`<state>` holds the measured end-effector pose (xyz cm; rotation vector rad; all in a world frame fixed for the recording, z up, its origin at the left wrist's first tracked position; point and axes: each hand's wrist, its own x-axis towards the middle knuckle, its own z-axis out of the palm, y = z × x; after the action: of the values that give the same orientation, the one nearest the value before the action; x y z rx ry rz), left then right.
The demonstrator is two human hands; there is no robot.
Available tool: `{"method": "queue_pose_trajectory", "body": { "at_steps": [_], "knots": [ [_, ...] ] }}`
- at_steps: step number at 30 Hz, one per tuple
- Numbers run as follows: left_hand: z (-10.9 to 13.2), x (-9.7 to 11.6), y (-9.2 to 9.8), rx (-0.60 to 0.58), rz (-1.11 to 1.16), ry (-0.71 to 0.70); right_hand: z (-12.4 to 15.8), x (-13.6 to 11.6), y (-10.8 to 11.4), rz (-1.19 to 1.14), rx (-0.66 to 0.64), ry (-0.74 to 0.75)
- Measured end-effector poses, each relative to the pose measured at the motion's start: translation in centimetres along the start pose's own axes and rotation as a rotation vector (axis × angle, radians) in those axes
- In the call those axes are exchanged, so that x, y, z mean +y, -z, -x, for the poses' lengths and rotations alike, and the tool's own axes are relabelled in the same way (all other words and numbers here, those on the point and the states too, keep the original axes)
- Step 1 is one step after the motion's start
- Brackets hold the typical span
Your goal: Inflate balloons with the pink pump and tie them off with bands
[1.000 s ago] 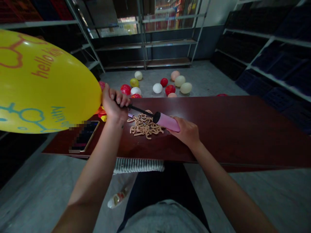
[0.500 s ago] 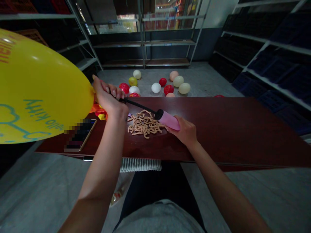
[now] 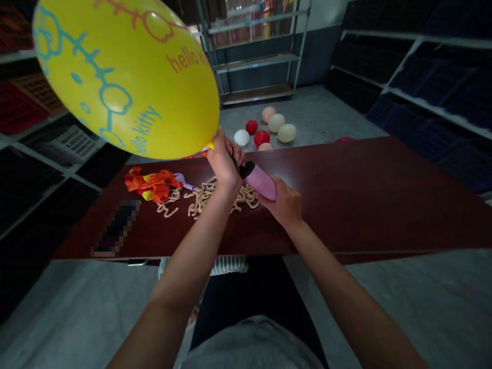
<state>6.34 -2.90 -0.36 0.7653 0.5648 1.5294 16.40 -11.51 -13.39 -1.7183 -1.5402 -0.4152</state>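
My left hand (image 3: 224,160) is closed round the neck of a big yellow balloon (image 3: 126,77) and the nozzle end of a pink hand pump (image 3: 260,180). The balloon, printed with blue and orange drawings, rises up and to the left of that hand. My right hand (image 3: 283,205) grips the pump's pink barrel just above the dark red table (image 3: 369,195). The pump's black rod is pushed in, so the black collar sits against my left hand. A pile of beige curly pieces (image 3: 203,197) lies on the table under both hands.
Orange and yellow uninflated balloons (image 3: 151,184) and a phone (image 3: 115,228) lie on the table's left part. Inflated red, white and peach balloons (image 3: 269,130) sit on the floor beyond the table. Metal shelving lines the walls all round.
The pump rod has gone from pulled out to pushed in, my left hand nearer the barrel. The yellow balloon swung up from the left side to above the table.
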Motion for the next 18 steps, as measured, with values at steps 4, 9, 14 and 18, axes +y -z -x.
{"method": "queue_pose_trajectory", "body": {
  "at_steps": [4,9,14,18],
  "knots": [
    [-0.1,0.3,0.3,-0.011,0.025,0.009,-0.1,-0.1,0.1,-0.022,0.002,0.027],
    [-0.5,2.3,2.0,0.008,0.057,0.000,-0.1,-0.4,0.2,-0.003,-0.007,0.110],
    [-1.2,5.3,4.8,0.043,0.099,-0.016,0.1,-0.8,0.5,0.054,-0.016,0.198],
    [-1.6,8.8,6.8,0.093,0.117,-0.034,0.2,-1.1,0.8,0.078,-0.050,0.245]
  ]
}}
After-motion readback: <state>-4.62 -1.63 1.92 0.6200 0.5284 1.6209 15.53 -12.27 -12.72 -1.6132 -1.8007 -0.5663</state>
